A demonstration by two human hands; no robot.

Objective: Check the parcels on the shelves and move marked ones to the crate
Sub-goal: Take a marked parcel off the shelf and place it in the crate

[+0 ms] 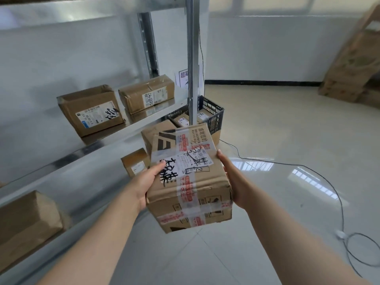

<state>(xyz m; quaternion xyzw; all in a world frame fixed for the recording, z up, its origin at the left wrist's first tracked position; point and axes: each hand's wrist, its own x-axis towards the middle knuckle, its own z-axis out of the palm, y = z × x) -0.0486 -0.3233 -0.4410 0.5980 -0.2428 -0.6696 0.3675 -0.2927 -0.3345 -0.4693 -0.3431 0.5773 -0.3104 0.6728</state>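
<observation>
**Cardboard parcel (191, 188), marked in black, held in both hands**

Brown corrugated board, dented at the near corners, so I judge it stiff enough to clamp yet apt to buckle if squeezed mid-face; its bulk and the two-handed hold suggest moderate weight, though I cannot be sure; the glossy tape bands look slippery, so I would keep the palms on bare card, low on the side faces. The left hand (147, 182) grips the left edge, thumb curled over the white label, fingers hidden beneath; the right hand (234, 182) presses flat against the right face, fingers straight. The parcel hangs in the air just right of the metal shelves (82, 169), above the floor; the black crate (216, 112) sits farther off, past the shelf post. The label carries heavy black marker strokes; red-printed clear tape crosses the top and near face; handling symbols show on the near face; a marked one, I judge, so bound for the crate.
</observation>
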